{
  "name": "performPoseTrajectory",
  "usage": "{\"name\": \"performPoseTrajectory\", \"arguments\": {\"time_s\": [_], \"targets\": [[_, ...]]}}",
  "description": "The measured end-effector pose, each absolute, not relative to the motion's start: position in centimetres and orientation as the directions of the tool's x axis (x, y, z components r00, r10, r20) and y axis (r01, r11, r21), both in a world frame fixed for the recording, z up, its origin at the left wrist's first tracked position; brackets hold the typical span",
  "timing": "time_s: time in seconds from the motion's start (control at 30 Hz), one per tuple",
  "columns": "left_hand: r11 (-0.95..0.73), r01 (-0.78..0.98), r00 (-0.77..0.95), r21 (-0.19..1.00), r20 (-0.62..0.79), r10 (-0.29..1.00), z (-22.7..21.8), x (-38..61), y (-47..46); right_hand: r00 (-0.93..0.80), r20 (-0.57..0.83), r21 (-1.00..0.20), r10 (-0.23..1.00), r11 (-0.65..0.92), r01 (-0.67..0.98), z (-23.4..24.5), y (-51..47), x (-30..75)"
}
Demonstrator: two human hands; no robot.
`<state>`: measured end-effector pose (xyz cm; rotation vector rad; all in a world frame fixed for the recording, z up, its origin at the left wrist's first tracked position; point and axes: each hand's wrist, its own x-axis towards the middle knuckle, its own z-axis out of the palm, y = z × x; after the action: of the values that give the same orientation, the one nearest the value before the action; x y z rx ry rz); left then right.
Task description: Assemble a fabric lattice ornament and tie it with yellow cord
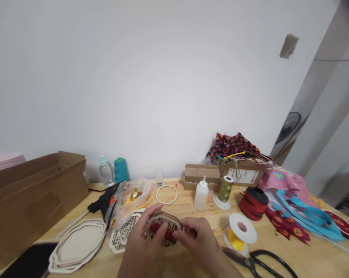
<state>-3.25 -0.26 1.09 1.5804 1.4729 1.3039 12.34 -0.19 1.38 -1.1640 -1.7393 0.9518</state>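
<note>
In the head view, the lattice panel [172,221] with a red centre is raised over the near middle of the counter [182,204], the left hand [144,236] clamped on its left side with the thumb across its face and the right hand [198,232] pinching its right edge. Its fretted face points up and toward the wearer, and its long axis runs roughly left to right, the right end slightly nearer, with the white bottle [201,196] beyond it to the far right.
</note>
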Motion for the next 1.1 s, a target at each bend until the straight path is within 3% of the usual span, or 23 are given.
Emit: {"name": "performPoseTrajectory", "arguments": {"time_s": [0.17, 0.37, 0.43, 0.53, 0.63, 0.87, 1.1], "targets": [[-0.247, 0.448, -0.076, 0.859, 0.312, 0.947, 0.9, -3.7, 0.4, -0.269, 0.144, -0.964, 0.952, 0.196, 0.178, 0.9, -0.2, 11.9], [-0.332, 0.549, -0.137, 0.767, 0.475, 0.870, 1.3, -4.1, 1.1, -0.141, 0.024, -0.959, 0.990, -0.017, -0.284, 1.1, 0.2, 12.0], [-0.315, 0.512, -0.178, 0.799, 0.458, 0.871, 1.1, -4.1, 1.2, -0.107, -0.064, -0.898, 0.992, -0.104, -0.427, 1.2, 0.3, 12.2], [-0.290, 0.282, -0.196, 0.914, 0.351, 0.916, 0.5, -3.9, 1.4, -0.097, -0.095, -0.823, 0.991, -0.133, -0.552, 1.3, 0.3, 12.4], [-0.235, 0.032, -0.145, 0.971, 0.237, 0.961, 0.0, -3.5, 1.6, -0.109, -0.089, -0.814, 0.990, -0.135, -0.564, 1.4, 0.3, 12.2], [-0.182, -0.146, 0.017, 0.972, 0.187, 0.982, 1.1, -2.7, 0.9, -0.182, -0.086, -0.849, 0.980, -0.168, -0.501, 0.6, 0.0, 11.5], [-0.077, -0.006, 0.024, 0.997, 0.077, 0.997, 1.7, -3.5, 0.8, -0.125, -0.064, -0.890, 0.990, -0.114, -0.442, 0.4, 0.3, 11.8]]}}
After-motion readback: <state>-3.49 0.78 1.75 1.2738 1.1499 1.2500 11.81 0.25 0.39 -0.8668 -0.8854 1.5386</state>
